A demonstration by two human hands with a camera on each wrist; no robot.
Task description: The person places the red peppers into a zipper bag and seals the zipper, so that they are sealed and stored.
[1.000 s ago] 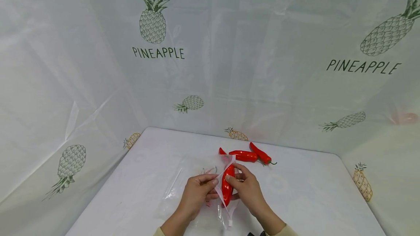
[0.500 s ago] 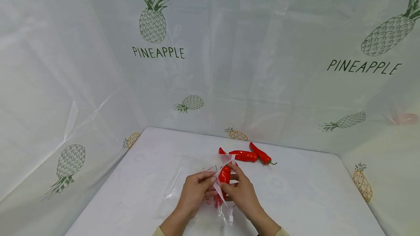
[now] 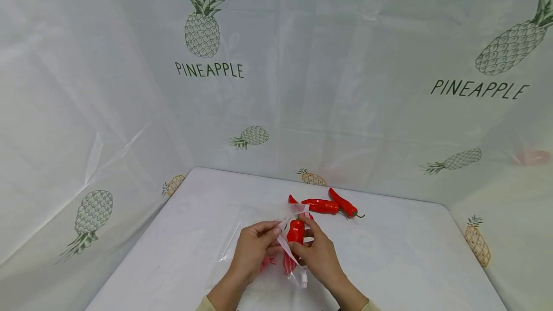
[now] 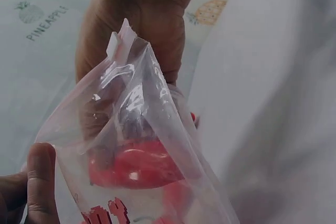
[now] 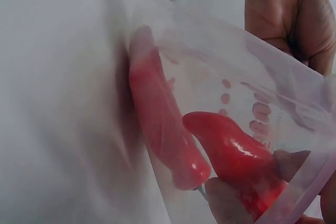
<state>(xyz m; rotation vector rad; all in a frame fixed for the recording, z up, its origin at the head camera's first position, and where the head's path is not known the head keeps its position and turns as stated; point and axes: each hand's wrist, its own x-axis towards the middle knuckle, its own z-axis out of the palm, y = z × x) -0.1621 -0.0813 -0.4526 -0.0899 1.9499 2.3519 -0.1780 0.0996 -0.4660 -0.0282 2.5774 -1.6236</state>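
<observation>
A clear zip bag point(image 3: 233, 239) with a pink-white zip strip and a white slider point(image 3: 304, 280) lies tilted toward my hands. With thumb and fingers, my left hand point(image 3: 255, 248) pinches one edge of its mouth. My right hand point(image 3: 317, 253) grips a glossy red chili pepper point(image 3: 296, 232), whose lower part is inside the mouth behind the plastic. Right-hand fingers reach inside the bag around this pepper point(image 4: 139, 166), as the left wrist view shows. Another red pepper point(image 5: 163, 114) lies within the bag, beside the held one point(image 5: 231, 156) in the right wrist view.
Behind the bag, red peppers point(image 3: 319, 205) lie on the white table point(image 3: 389, 253), one point(image 3: 293, 199) partly covered by the bag's corner. A further pepper point(image 3: 343, 201) slants at their right. White pineapple-print sheeting point(image 3: 324, 85) surrounds the table's back and sides.
My right hand has moved left with the pepper, from in front of the zip strip into the bag's mouth. The left hand keeps its pinch on the edge. The peppers behind have not moved.
</observation>
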